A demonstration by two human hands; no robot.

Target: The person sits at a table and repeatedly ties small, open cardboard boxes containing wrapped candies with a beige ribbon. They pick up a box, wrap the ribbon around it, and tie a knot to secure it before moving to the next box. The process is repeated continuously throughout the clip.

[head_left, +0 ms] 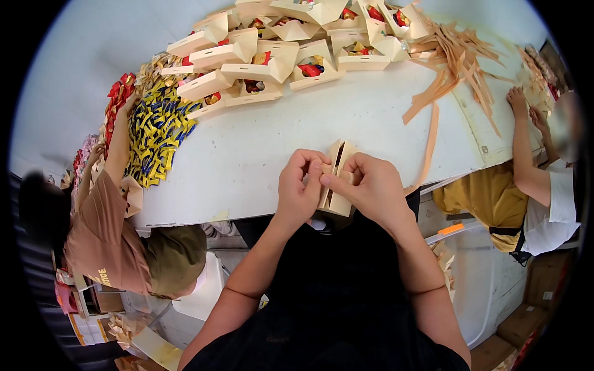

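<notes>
A small cream cardboard box (339,153) is between my two hands at the table's near edge, its top flaps nearly together with a dark slit between them. My left hand (300,182) pinches the box's left side, fingers curled. Gripping the right flap, my right hand (371,185) has its thumb pointing toward the left fingertips. A tan ribbon strip (429,148) lies to the right of my right hand and trails over the table edge. What sits inside the box is hidden.
Open cream boxes (263,62) with red and coloured wrapped pieces crowd the table's far side. Yellow-and-blue wrapped sweets (161,123) are heaped left; tan strips (458,62) pile right. One person (111,235) works at left, another (544,191) at right. A clear plastic bin (476,278) stands below right.
</notes>
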